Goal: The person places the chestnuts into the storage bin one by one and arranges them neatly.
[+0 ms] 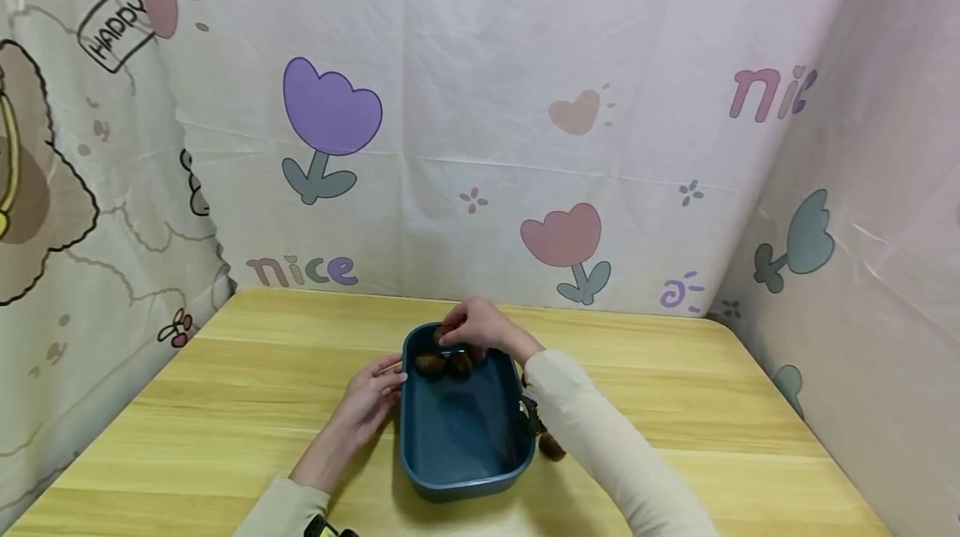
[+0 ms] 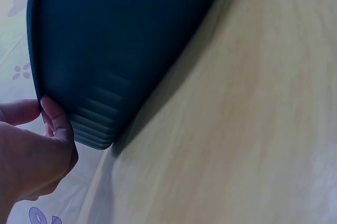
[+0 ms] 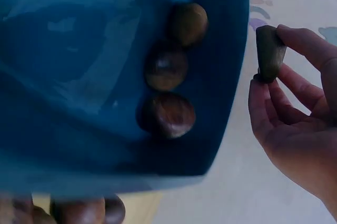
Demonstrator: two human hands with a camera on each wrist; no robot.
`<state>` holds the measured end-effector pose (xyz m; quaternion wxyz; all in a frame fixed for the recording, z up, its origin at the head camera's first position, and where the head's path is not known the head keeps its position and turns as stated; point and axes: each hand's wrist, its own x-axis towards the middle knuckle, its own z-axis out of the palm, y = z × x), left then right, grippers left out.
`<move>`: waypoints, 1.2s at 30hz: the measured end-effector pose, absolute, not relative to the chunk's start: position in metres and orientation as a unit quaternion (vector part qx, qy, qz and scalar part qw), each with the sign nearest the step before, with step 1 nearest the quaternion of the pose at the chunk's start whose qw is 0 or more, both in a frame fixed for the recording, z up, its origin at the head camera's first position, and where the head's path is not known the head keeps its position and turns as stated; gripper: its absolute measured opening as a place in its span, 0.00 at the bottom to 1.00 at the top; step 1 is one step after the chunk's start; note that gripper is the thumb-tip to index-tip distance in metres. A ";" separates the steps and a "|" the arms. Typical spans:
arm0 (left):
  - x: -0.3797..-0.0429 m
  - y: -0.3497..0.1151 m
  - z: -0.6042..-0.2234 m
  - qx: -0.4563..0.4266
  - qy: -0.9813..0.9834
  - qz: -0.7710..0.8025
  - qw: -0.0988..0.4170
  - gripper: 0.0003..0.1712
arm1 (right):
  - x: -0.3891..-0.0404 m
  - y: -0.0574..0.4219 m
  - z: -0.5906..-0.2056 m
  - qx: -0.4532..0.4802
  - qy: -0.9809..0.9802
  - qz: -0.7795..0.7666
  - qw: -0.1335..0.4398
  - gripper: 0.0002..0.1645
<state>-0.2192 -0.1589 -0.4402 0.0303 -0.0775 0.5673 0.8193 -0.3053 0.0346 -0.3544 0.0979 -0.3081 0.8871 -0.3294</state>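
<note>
A dark blue rectangular box (image 1: 465, 429) stands on the table. Beside its left wall is my left hand (image 1: 362, 404), and in the left wrist view thumb and finger pinch the rim. My right hand (image 1: 480, 327) is over the box's far end, pinching a brown chestnut (image 3: 270, 54) between thumb and fingertips. Inside, three chestnuts lie in a row by the far wall: one at the left (image 1: 430, 365), one in the middle (image 1: 460, 365), and one at the right (image 3: 189, 23), partly under the hand in the head view.
Outside the box on the right, several chestnuts (image 3: 79, 213) lie on the wooden table (image 1: 247, 387), partly hidden by the right sleeve (image 1: 600, 437). One chestnut (image 1: 551, 446) shows below the forearm. A printed cloth (image 1: 465, 103) hangs behind the table and along its sides.
</note>
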 end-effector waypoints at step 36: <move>-0.218 -0.162 -0.439 -0.068 0.565 0.822 0.036 0.24 | -0.288 0.000 -0.400 -0.306 0.907 -0.260 0.131 0.11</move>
